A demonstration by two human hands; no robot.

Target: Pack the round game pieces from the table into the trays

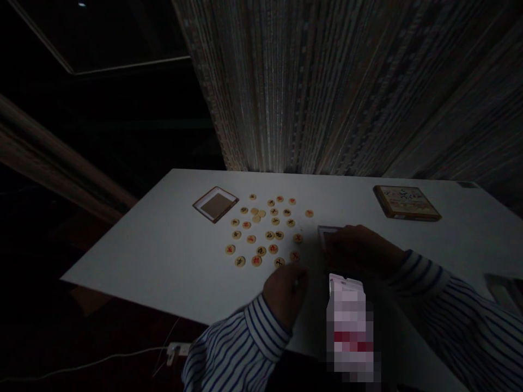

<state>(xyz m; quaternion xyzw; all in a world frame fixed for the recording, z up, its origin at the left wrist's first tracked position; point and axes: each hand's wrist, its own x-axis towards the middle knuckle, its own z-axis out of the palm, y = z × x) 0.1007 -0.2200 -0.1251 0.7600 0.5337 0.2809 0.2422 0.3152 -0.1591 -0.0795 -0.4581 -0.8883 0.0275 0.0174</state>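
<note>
Round wooden Chinese chess pieces [275, 221] with red and black characters lie scattered across the white table [163, 245]. A few are blank side up. At the near edge of the spread, my left hand [286, 296] is closed, its fingers curled; whatever is in them is hidden. My right hand [359, 245] grips a small open box [326, 233] to the right of the pieces, mostly covered by the fingers. An open box half [216, 204] with a brown bottom rests left of the pieces.
A flat printed box [407, 202] lies at the back right of the table. Behind hangs a striped curtain [310, 87]. Below the table's left side are a white power strip [178, 349] and cable. A hanging badge [345, 283], partly pixelated, is close in front of my body.
</note>
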